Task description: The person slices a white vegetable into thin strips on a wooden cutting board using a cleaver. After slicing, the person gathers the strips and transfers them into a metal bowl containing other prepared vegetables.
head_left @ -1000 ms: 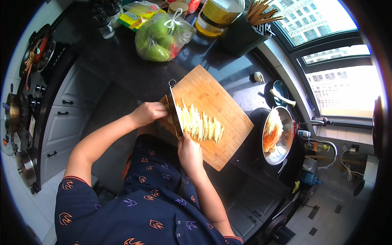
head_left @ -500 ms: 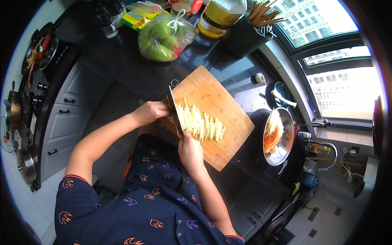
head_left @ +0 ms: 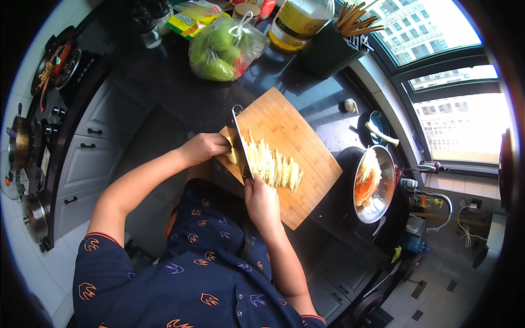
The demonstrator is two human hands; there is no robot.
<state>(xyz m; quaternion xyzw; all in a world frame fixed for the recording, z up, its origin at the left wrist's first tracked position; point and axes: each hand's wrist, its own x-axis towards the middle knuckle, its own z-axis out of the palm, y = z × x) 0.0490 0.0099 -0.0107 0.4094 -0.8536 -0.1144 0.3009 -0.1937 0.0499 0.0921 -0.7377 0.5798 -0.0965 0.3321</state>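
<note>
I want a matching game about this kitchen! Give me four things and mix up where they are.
1. Knife
2. Wooden sticks
3. Pale strips
4. Green produce

A. Spread across the cutting board
B. Inside a tied clear bag
C. In the right hand
D. Standing in a dark holder

Right pairs: 1-C, 2-D, 3-A, 4-B.

Dark-bladed knife — over left end of wooden board; pale strips — loose row beside it
</note>
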